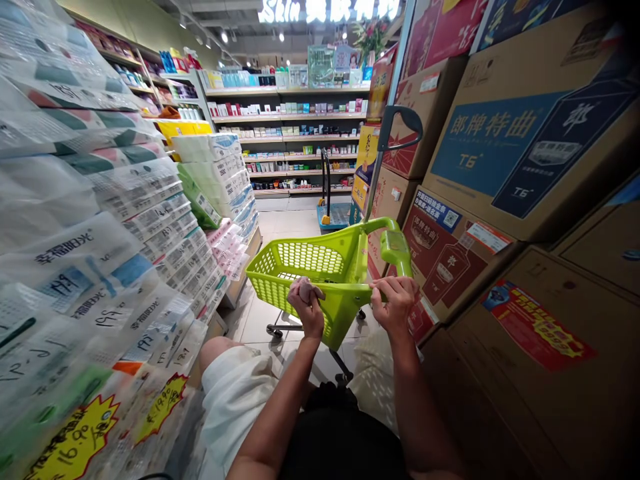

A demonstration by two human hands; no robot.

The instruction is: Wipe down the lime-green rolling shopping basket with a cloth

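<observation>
A lime-green shopping cart (345, 310) stands right in front of me, its perforated basket pointing left and its handle to the right. My left hand (311, 317) is closed on a crumpled, greyish-pink cloth (303, 291), which lies against the near rim of the basket. With fingers wrapped round it, my right hand (394, 300) grips the cart at the near end of its handle (395, 248). No goods show in the visible part of the basket. Grey legs and casters (275, 331) carry the cart on the tiled floor.
Packs of tissue paper (150, 200) are stacked high on my left. On my right rise large cardboard boxes (500, 133). Beyond the cart, a blue platform trolley (336, 215) stands before shelves of small goods (300, 119). A tall grey pull handle (400, 130) leans by the boxes.
</observation>
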